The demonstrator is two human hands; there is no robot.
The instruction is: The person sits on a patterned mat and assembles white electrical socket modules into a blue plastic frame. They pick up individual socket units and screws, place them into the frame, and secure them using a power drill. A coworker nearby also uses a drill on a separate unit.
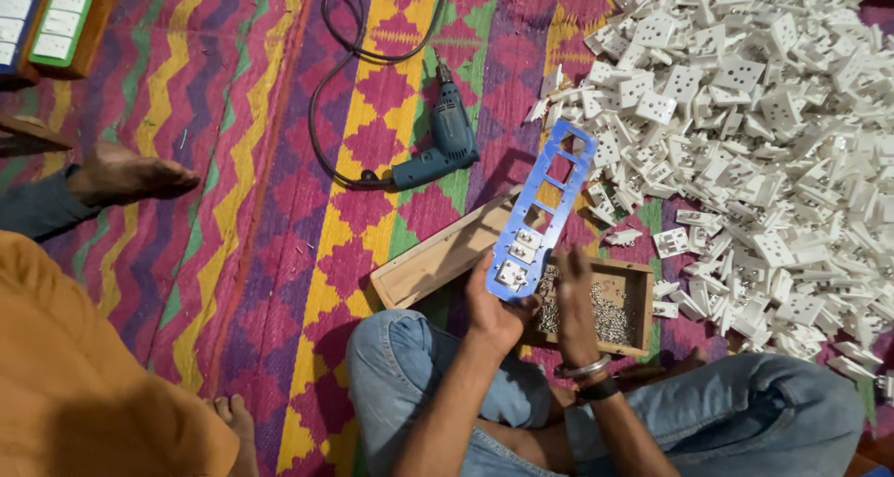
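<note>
My left hand [494,311] grips the near end of a long blue plate [549,202] with several rectangular cut-outs. Two white socket pieces [518,258] sit in the cut-outs nearest the hand; the farther openings are bare. My right hand [573,300] hangs just right of the plate's near end, fingers pointing down over a small wooden box [636,302] full of small metal screws. Whether those fingers hold a screw is hidden.
A huge heap of white socket pieces [745,133] covers the right side of the striped mat. A blue corded drill [445,142] lies beyond a wooden board [438,258]. Another person's foot [126,174] and orange clothing [74,384] are at left.
</note>
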